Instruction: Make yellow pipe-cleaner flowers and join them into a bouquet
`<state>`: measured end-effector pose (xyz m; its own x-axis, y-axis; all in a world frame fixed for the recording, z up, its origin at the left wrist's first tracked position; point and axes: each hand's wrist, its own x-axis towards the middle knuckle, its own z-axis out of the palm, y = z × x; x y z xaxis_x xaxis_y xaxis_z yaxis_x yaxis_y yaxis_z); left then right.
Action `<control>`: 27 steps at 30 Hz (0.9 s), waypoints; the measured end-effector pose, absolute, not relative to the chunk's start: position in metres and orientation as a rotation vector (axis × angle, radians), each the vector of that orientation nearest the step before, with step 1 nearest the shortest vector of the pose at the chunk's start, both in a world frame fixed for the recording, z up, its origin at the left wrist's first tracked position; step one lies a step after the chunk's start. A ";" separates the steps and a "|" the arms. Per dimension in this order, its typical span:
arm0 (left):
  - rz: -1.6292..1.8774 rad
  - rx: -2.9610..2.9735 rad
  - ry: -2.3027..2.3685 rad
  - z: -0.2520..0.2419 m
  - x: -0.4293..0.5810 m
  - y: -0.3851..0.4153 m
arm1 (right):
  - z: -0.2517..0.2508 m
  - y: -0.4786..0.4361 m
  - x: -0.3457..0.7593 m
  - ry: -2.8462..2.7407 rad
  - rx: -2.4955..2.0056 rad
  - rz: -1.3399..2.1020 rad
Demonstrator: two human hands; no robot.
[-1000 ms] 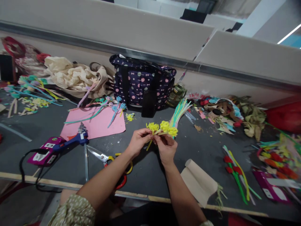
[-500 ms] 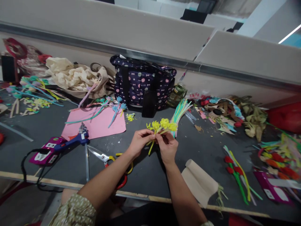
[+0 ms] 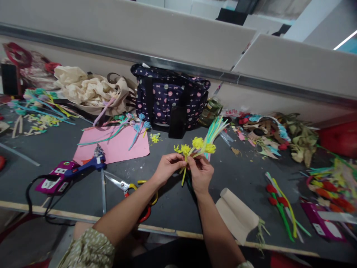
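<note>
Between my two hands is a small bunch of yellow pipe-cleaner flowers (image 3: 198,143), held above the dark table. My left hand (image 3: 169,168) pinches the stems from the left, fingertips close to those of the other hand. From the right, my right hand (image 3: 201,172) grips the stems too, thumb on top and fingers curled behind. A yellow stem end pokes out below the fingers. Just behind the flowers lies a bundle of pastel pipe cleaners (image 3: 214,130). Yellow clippings (image 3: 155,138) sit to the left of it.
Scissors (image 3: 125,187) lie beside my left forearm, and a blue glue gun (image 3: 89,166) rests on a purple box further left. A pink sheet (image 3: 122,150) holds finished flowers. A patterned bag (image 3: 161,96) with a phone (image 3: 176,123) stands behind. Rolled beige paper (image 3: 237,214) lies right.
The flower heads on the right have spread further apart and shifted slightly right. My right hand has moved a little to the right; both hands still pinch the stems.
</note>
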<state>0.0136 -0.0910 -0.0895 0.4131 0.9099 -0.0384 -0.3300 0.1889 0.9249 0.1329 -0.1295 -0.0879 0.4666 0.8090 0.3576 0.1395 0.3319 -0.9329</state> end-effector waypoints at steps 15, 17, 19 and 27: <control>0.981 0.977 0.743 -0.091 0.014 -0.090 | -0.092 -0.125 0.134 -0.886 -1.131 0.694; 0.982 0.992 0.762 -0.091 0.014 -0.090 | -0.092 -0.125 0.134 -0.871 -1.123 0.670; 1.004 0.990 0.787 -0.090 0.014 -0.090 | -0.094 -0.124 0.134 -0.861 -1.119 0.658; 1.041 0.971 0.787 -0.092 0.014 -0.090 | -0.100 -0.121 0.132 -0.896 -1.092 0.687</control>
<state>0.0140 -0.0900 -0.0921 0.3209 0.9438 -0.0794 -0.3340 0.1912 0.9230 0.1321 -0.1211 -0.1003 0.4837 0.8336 0.2666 -0.0409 0.3258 -0.9446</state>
